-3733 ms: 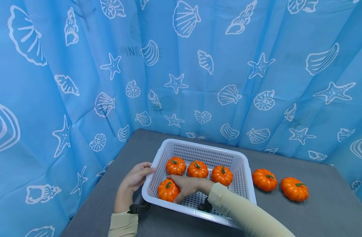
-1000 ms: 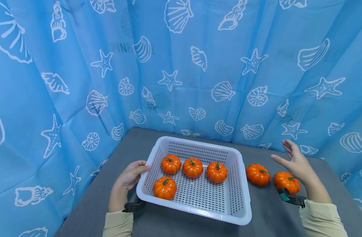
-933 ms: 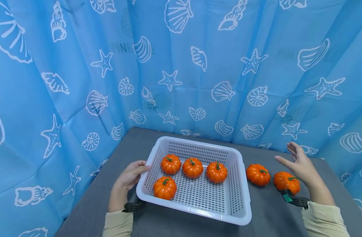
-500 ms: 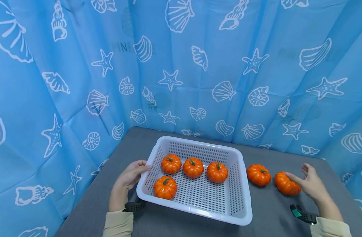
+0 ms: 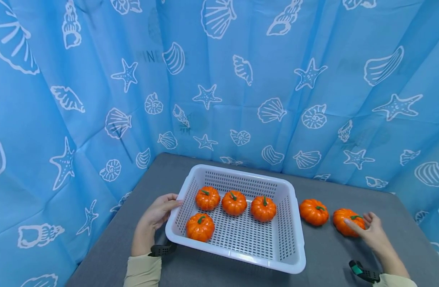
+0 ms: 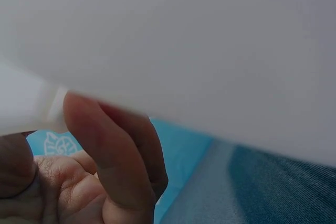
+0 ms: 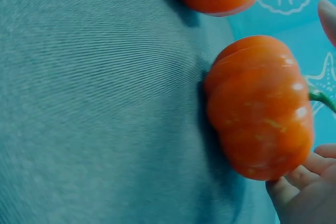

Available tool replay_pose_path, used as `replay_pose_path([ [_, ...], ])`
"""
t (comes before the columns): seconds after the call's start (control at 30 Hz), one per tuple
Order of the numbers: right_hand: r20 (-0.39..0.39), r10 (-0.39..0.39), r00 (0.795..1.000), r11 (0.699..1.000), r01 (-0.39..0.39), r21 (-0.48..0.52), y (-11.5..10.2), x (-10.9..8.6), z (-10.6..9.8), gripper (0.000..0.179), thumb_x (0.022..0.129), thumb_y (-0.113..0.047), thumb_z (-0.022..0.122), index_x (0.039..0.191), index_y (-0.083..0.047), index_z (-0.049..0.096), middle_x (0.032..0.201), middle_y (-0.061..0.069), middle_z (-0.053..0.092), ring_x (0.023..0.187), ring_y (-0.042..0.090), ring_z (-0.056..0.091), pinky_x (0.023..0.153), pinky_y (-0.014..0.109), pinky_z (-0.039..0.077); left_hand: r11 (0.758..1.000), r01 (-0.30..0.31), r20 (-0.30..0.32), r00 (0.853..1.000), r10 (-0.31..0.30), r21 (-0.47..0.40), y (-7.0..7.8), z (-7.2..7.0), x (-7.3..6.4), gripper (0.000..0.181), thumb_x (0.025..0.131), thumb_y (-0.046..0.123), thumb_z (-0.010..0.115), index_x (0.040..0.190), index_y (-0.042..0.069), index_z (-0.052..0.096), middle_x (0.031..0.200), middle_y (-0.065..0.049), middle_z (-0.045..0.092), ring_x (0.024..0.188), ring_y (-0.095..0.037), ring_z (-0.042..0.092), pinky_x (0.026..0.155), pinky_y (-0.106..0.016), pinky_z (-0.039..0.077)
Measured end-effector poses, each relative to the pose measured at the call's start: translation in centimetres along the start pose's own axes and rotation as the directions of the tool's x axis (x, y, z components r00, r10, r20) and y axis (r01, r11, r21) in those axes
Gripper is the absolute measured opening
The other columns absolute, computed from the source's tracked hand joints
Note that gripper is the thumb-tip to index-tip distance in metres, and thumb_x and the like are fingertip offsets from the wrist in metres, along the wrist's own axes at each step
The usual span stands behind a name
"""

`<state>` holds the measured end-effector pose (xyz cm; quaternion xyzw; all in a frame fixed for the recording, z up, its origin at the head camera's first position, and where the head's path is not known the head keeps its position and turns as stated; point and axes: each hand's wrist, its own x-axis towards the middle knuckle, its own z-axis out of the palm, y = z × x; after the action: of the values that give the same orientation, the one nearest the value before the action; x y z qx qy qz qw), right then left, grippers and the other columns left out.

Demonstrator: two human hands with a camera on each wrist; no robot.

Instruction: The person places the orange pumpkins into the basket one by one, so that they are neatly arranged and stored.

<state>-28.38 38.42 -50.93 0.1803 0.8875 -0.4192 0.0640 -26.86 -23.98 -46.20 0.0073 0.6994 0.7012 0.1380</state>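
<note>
1. Curtain (image 5: pixel 219 71): blue, shell-printed, behind the table.
2. Table (image 5: pixel 330 255): grey, supporting basket and loose pumpkins.
3. Basket (image 5: pixel 237 254): white, perforated; position practically unchanged over the last second.
4. Left hand (image 5: pixel 162 211): grips the basket's left rim, as before.
5. Right hand (image 5: pixel 371 231): lowered from above the outer pumpkin to its right side, thumb and fingers spread apart around it; whether the fingers touch cannot be told. The work, by this shift, appears to centre on that pumpkin rather than the basket.
6. Pumpkins: four pumpkins (image 5: pixel 199 229) inside the basket, undisturbed; inner pumpkin (image 5: pixel 313 213) just beside its right wall; outer pumpkin (image 5: pixel 341 219) farther right, resting on the table.
</note>
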Motion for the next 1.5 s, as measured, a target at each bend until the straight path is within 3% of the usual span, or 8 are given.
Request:
replay_pose_path([
  [0.1,0.005,0.051,0.999,0.999,-0.051,0.019,-2.3,-1.9,0.4,0.109,0.082,-0.056,0.048,0.132,0.008,-0.025,0.140,0.033,-0.017,0.129,0.049,-0.004,0.103,0.061,0.010,1.000,-0.003,0.005,1.000,0.003,-0.001,0.0,0.0,0.0,0.042,0.086,0.022,0.059,0.113,-0.008,0.046,0.104,-0.022,0.061,0.083,-0.026,0.065,0.072,-0.043,0.053],
  [0.23,-0.001,0.091,0.996,0.996,-0.091,-0.002,-3.3,-2.9,0.8,0.108,0.083,-0.054,0.049,0.133,0.010,-0.023,0.140,0.035,-0.015,0.128,0.051,0.001,0.103,0.060,0.011,1.000,-0.003,0.003,1.000,0.003,-0.003,0.0,0.0,0.0,0.041,0.086,0.022,0.058,0.112,-0.008,0.046,0.105,-0.023,0.060,0.083,-0.027,0.065,0.072,-0.044,0.052],
  [0.57,-0.027,0.087,0.996,0.996,-0.087,-0.035,-2.3,-2.6,1.4,0.106,0.084,-0.051,0.050,0.133,0.011,-0.020,0.138,0.039,-0.008,0.123,0.053,0.012,0.101,0.061,0.018,1.000,-0.002,-0.009,1.000,0.002,0.003,-0.2,0.0,0.1,0.043,0.086,0.023,0.059,0.113,-0.006,0.046,0.107,-0.022,0.058,0.085,-0.027,0.064,0.074,-0.044,0.052],
  [0.8,-0.065,0.070,0.995,0.997,-0.068,0.034,-2.0,-2.7,1.9,0.105,0.084,-0.048,0.053,0.135,0.008,-0.019,0.139,0.038,-0.007,0.123,0.051,0.015,0.100,0.061,0.020,1.000,-0.001,-0.002,1.000,0.001,0.000,-0.3,0.0,0.2,0.044,0.086,0.023,0.059,0.114,-0.007,0.046,0.109,-0.024,0.057,0.086,-0.027,0.064,0.074,-0.044,0.052],
  [1.17,-0.111,-0.037,0.993,0.997,0.044,0.065,-1.2,-2.5,2.7,0.098,0.084,-0.043,0.055,0.137,0.009,-0.009,0.136,0.038,0.009,0.115,0.047,0.025,0.093,0.059,0.028,1.000,-0.001,0.008,1.000,0.001,-0.009,-0.1,-0.3,0.0,0.042,0.086,0.022,0.058,0.113,-0.007,0.046,0.103,-0.019,0.060,0.082,-0.024,0.064,0.073,-0.044,0.053],
  [1.5,-0.139,0.028,0.990,0.998,-0.018,0.068,-0.8,-2.5,3.0,0.101,0.082,-0.049,0.054,0.139,0.004,-0.009,0.138,0.035,0.009,0.117,0.046,0.024,0.095,0.059,0.026,1.000,-0.001,0.015,1.000,0.001,-0.020,-0.1,-0.2,0.0,0.040,0.087,0.022,0.058,0.112,-0.007,0.046,0.102,-0.018,0.061,0.083,-0.024,0.065,0.073,-0.045,0.052],
])
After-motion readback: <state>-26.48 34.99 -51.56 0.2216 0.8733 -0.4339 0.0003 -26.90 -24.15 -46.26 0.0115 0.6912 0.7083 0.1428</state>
